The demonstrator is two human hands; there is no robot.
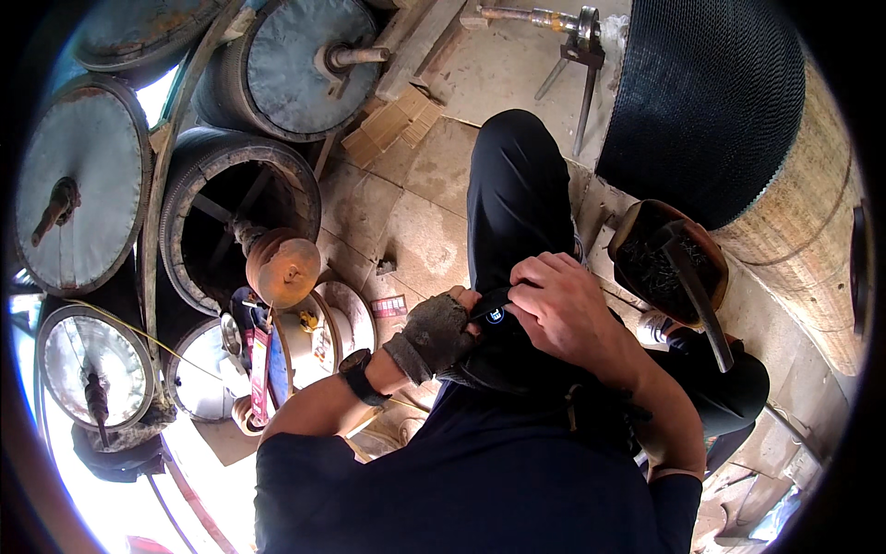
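Note:
Over my lap both hands are close together at a dark item with a small round lit display [496, 315]; its outline merges with my black trousers. My left hand [437, 331], in a grey fingerless glove and with a black watch [362, 377] at the wrist, is closed at the left side of the display. Bare and curled, my right hand [568, 305] has thumb and fingers pressed together just right of it. What sits between the fingers of either hand is hidden or too dark to make out.
To the right, a hammer [694, 291] lies across a brown container [637, 222] of nails. Beyond stands a large roller wrapped in black ribbed material [706, 102]. Several metal-ended drums [83, 189] and spools crowd the left. Flattened cardboard [392, 126] lies on the tiled floor.

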